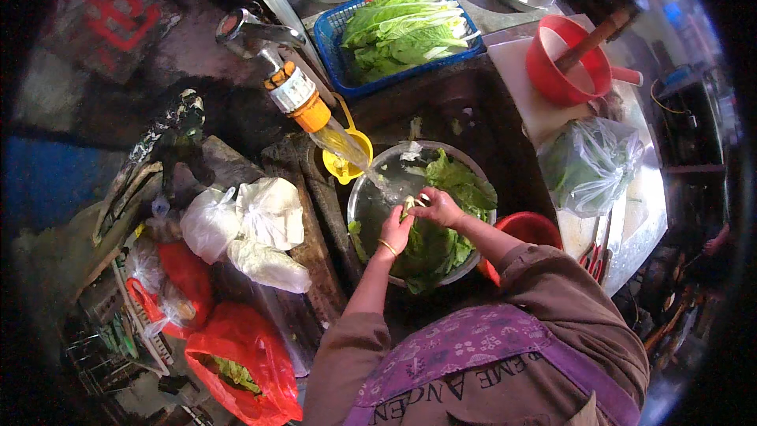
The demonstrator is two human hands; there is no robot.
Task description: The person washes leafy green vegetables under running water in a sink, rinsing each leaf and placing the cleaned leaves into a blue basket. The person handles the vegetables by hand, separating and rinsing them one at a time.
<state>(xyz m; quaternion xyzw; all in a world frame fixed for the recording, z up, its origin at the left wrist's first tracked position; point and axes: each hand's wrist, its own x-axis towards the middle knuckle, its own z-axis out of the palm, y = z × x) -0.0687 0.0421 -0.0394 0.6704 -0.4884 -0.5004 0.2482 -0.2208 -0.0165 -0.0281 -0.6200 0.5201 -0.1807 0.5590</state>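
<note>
Over a round metal basin (pixel 353 204) of water, my left hand (pixel 397 229) grips the pale stem end of a leafy green (pixel 408 206). My right hand (pixel 439 208) pinches the same stem from the other side, the two hands nearly touching. Loose green leaves (pixel 464 182) float in the basin around and below my hands. A stream of water from the faucet (pixel 290 86), which has an orange-and-white fitting, falls at the basin's far left rim. Beside that stream hangs a yellow plastic ladle or strainer (pixel 350 173). My fingers partly hide the stem.
A blue plastic basket (pixel 331 53) of leafy greens stands behind the basin. At right are a red plastic dipper (pixel 547 80), a bagged vegetable (pixel 591 165) and red-handled scissors (pixel 593 257). White bags (pixel 269 213) and an open red bag (pixel 260 349) lie left. A red bucket (pixel 535 229) adjoins the basin.
</note>
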